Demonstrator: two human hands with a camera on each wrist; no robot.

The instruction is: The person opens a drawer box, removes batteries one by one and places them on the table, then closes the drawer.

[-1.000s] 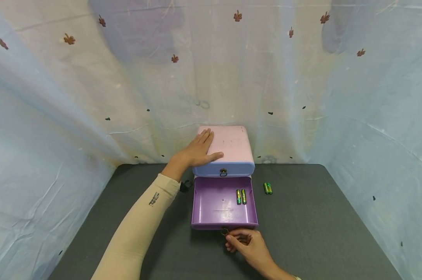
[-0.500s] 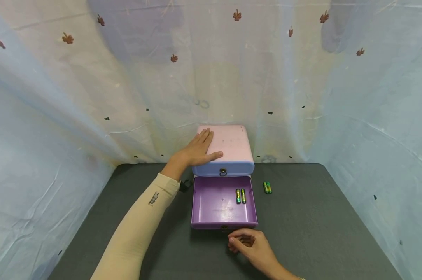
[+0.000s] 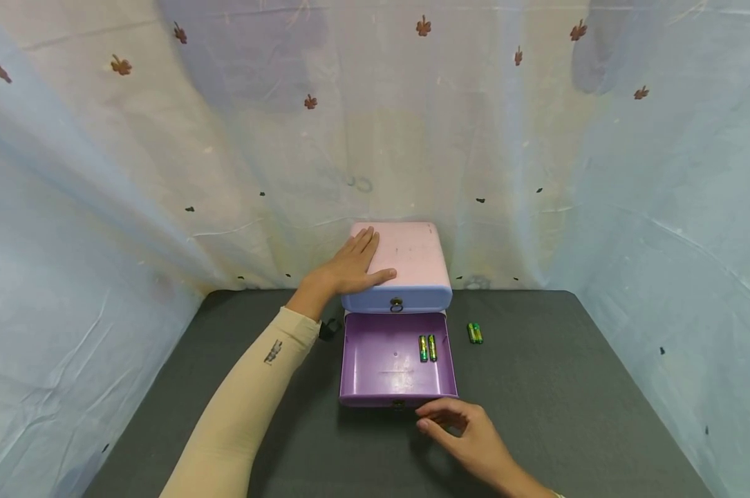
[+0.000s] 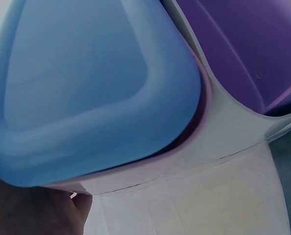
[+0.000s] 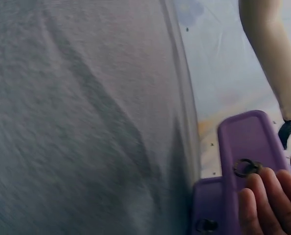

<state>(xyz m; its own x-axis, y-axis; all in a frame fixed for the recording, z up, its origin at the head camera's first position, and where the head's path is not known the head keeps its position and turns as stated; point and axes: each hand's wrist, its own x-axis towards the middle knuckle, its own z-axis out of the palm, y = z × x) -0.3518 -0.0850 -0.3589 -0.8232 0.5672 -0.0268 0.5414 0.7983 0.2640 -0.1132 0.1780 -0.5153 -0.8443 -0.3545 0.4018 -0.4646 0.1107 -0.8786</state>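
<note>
Where the pale backdrop with its brown leaf shapes ends, a dark grey table begins; a small pink cabinet stands at its far side. The cabinet's blue drawer is closed; the purple drawer below it is pulled well out towards the person. Both appear to be thin moulded plastic: judged light, stiff, somewhat slippery and liable to crack if forced. As the cabinet itself is probably light enough to slide, a palm on top should steady it.

Left hand: laid flat on the pink top, fingers extended, grasping nothing. Right hand: released, fingers loosely bent, thumb apart from forefinger, nothing held. It is just in front of the purple drawer's near right corner; whether a finger brushes the front panel cannot be confirmed.

Batteries number four, green and gold. One pair lies inside the purple drawer, side by side towards its right wall, beyond the right hand. The second pair lies together on the table, right of the cabinet, farther from that hand. Judged dense, hard, smooth and prone to roll; best pinched across the barrel.

Ring pull, dark metal, on the purple drawer's front: just left of the right fingertips, apart from them in the head view. Judged the proper hold for drawing the drawer straight.
</note>
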